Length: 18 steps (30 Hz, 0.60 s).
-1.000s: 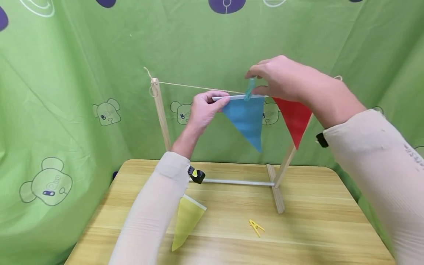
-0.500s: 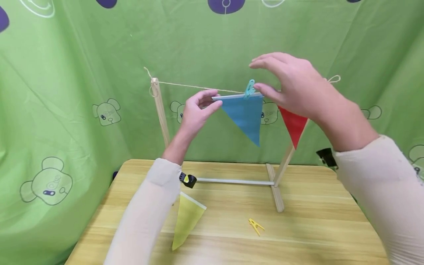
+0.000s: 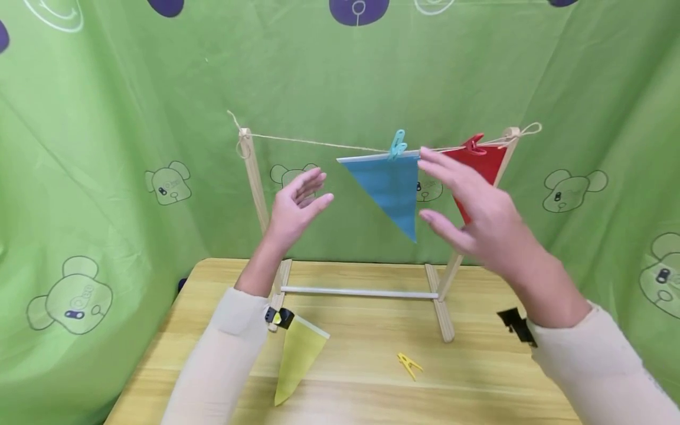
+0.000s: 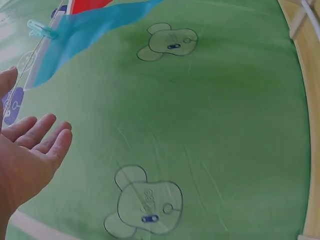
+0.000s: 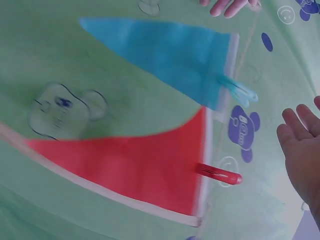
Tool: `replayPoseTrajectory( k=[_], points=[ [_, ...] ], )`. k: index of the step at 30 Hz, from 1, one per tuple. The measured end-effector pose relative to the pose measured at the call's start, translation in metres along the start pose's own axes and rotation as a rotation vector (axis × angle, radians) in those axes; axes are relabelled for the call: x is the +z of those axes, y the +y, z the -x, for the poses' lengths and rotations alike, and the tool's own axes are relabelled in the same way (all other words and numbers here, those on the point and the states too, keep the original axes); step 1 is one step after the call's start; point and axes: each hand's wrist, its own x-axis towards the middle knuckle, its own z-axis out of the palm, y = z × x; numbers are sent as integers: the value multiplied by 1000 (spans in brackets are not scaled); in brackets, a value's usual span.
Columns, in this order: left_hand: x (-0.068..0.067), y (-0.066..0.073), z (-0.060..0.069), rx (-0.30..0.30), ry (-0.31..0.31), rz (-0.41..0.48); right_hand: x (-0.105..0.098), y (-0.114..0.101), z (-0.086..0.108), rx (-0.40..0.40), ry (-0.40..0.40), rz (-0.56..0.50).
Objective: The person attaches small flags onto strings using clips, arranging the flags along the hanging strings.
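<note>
A blue triangular flag (image 3: 385,186) hangs point down from a string (image 3: 319,143), held by a teal clothespin (image 3: 397,145) on its white top edge. To its right a red flag (image 3: 480,165) hangs from the same string under a red clothespin (image 3: 474,144). My left hand (image 3: 294,209) is left of the blue flag, apart from it, fingers loosely extended and holding nothing. Close to the blue flag's right side, my right hand (image 3: 473,212) has its fingers spread, partly covering the red flag. In the right wrist view both clothespins stick out past the flags' white edges.
Two wooden posts (image 3: 255,177) carry the string, joined low down by a white rod (image 3: 361,292). On the wooden table (image 3: 361,395) lie a yellow flag (image 3: 300,357) and a yellow clothespin (image 3: 409,365). Behind hangs a green patterned curtain (image 3: 340,71).
The right hand has let go of the teal clothespin and moved lower. My left hand has released the blue flag's left corner and drawn back down and left. The flag hangs by the clothespin.
</note>
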Motion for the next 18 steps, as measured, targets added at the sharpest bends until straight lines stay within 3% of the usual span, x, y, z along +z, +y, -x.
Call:
replayPoseTrajectory(
  k=[5,10,18],
  points=[
    [-9,-14,23,-22,-22,-51,14,-1,39,47,21,-44],
    [-16,-28,45,-50,-62,-110,23,0,78,182,-14,-65],
    [-28,-54,79,-170,-96,-201,47,4,140,349,-112,-96]
  ],
)
